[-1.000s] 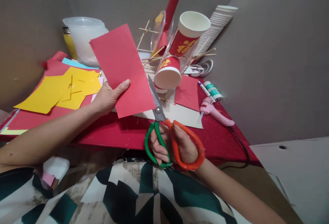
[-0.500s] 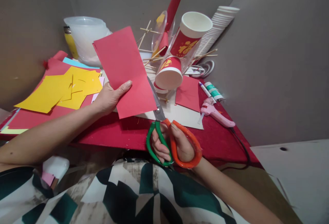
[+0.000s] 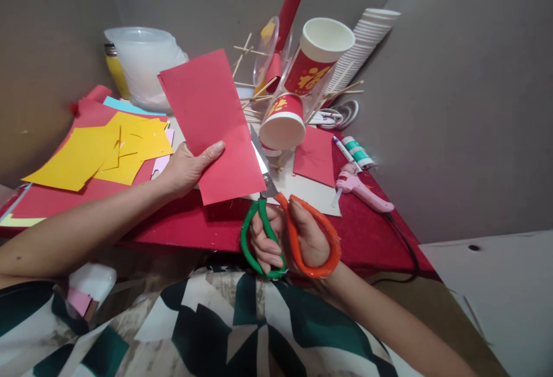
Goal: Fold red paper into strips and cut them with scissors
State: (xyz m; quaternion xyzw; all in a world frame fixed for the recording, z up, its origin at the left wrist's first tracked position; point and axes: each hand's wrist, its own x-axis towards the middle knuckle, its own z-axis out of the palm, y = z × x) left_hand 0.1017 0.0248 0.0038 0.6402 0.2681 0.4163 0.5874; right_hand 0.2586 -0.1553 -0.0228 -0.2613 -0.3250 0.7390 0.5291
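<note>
My left hand (image 3: pixel 185 169) grips a folded piece of red paper (image 3: pixel 211 112), thumb on the front and the other fingers hidden behind. The paper is held upright above the table's front part. My right hand (image 3: pixel 280 238) is wrapped through the handles of a pair of scissors (image 3: pixel 268 187), one handle green and one orange. The blades are slightly parted and point up along the paper's right edge. One blade is partly hidden behind the paper.
Yellow paper pieces (image 3: pixel 99 149) lie on red sheets at the left. Behind stand a white plastic tub (image 3: pixel 142 66) and a model of red paper cups (image 3: pixel 309 74) with wooden sticks. A pink glue gun (image 3: pixel 363 188) and a stack of white cups (image 3: pixel 367 42) are at the right.
The scissor handles have spread a little wider and the blades have parted. The red paper has shifted slightly down and to the right with my left hand.
</note>
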